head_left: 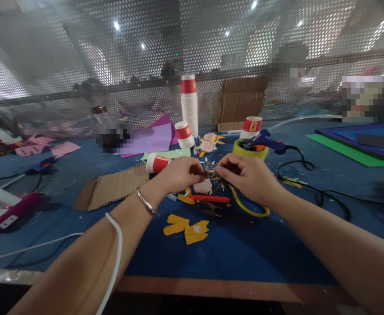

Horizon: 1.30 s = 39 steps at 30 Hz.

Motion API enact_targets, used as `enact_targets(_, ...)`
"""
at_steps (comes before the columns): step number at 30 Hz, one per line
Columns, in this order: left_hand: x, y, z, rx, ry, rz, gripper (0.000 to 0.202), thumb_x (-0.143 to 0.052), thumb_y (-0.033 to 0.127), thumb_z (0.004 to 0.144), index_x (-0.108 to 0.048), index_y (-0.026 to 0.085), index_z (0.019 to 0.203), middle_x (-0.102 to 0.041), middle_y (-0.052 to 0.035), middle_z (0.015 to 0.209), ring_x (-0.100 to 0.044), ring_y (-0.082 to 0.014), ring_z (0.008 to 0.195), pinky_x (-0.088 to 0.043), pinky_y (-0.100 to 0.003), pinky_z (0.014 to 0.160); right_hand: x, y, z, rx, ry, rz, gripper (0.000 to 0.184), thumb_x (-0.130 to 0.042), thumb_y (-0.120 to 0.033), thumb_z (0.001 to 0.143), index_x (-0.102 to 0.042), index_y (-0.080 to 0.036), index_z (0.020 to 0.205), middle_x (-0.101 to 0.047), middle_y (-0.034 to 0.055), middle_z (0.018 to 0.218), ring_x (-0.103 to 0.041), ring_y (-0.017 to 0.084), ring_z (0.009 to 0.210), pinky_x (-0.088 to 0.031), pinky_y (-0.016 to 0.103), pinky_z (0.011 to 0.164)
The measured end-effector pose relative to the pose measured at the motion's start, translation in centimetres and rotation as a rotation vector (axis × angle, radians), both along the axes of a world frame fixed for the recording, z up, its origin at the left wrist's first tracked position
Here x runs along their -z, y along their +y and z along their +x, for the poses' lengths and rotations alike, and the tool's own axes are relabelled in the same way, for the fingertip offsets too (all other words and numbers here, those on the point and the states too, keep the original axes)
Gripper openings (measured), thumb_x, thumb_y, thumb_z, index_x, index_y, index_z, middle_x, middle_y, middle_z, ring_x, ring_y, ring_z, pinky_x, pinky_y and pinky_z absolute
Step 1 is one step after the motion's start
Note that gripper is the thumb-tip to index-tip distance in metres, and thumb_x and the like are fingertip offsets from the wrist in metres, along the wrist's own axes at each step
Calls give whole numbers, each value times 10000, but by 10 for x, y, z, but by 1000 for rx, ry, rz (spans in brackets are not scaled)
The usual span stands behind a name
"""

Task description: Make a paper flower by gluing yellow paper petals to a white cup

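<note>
My left hand and my right hand meet over the middle of the blue table, fingers pinched together around a tiny piece between them that I cannot make out. Under the hands lie small paper scraps, a red strip, a pale round cutout and a yellow loop. A yellow paper shape lies nearer to me. A red-and-white paper cup lies on its side just behind my left hand.
A cardboard sheet lies left. Behind stand a stack of cups, two more cups, a yellow tape roll, a blue glue gun with black cable, purple paper, and a perforated screen.
</note>
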State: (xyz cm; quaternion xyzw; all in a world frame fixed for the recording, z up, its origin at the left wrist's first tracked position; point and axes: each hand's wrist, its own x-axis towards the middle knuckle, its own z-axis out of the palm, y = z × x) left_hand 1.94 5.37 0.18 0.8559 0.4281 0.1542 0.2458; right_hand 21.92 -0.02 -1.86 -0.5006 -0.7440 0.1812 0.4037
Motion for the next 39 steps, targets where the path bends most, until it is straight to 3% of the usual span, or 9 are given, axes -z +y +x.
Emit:
enact_targets(5,-9,2,-5,-120,-354,27,109,-638,256,836,-682,159,859,-683,-39,765,-604,-133,659,-461,-268,614,2,0,-3,-104,-123,-6,149,-581,-257,887,-618,-197,756,-591,-15,655,-499,129,581,-353,256,542)
enact_targets(9,-20,-4,-5,-196,-565,-42,94,-647,259,831,-649,165,829,-657,-28,753,-601,-118,623,-461,-245,554,3,-5,-8,-194,-229,-51,95,-600,-211,873,-643,-186,792,-615,-9,677,-531,130,585,-374,253,550)
enact_targets(14,-27,-18,-9,-169,-560,-79,144,-731,258,775,-694,153,866,-659,-18,728,-555,-101,603,-431,-240,552,5,-14,-21,-307,-425,81,82,-613,-210,895,-685,-173,881,-681,50,852,-613,183,764,-441,290,668)
enact_targets(18,-16,-20,-11,-224,-725,-92,232,-764,205,727,-660,151,926,-695,-37,796,-633,-140,745,-490,-271,673,8,-15,-29,-249,-624,180,127,-572,-219,936,-686,-168,912,-679,88,919,-621,234,868,-444,323,698)
enact_targets(22,-2,-14,-15,-320,-809,-133,219,-750,155,713,-619,169,888,-663,-8,759,-599,-118,700,-483,-264,667,10,-13,-33,-162,-609,147,94,-577,-172,919,-669,-169,900,-671,81,913,-621,218,868,-451,304,701)
enact_targets(26,5,-13,-22,-306,-784,-138,140,-723,187,751,-636,175,860,-642,-2,755,-552,-101,641,-444,-242,581,13,-12,-38,-265,-634,186,124,-564,-211,932,-679,-164,927,-672,90,933,-612,223,873,-463,314,726)
enact_targets(32,2,-20,-25,-238,-806,-136,160,-732,225,759,-651,170,886,-659,-11,797,-561,-100,657,-455,-233,576,15,-11,-38,-166,-657,183,184,-511,-202,959,-689,-155,971,-671,108,943,-619,237,877,-472,333,704)
enact_targets(39,-1,-24,-24,-207,-828,-146,163,-732,215,766,-644,162,893,-652,0,786,-558,-89,644,-470,-225,590,16,-14,-49,-270,-711,213,202,-577,-302,956,-728,-167,953,-665,108,999,-598,256,913,-499,363,735)
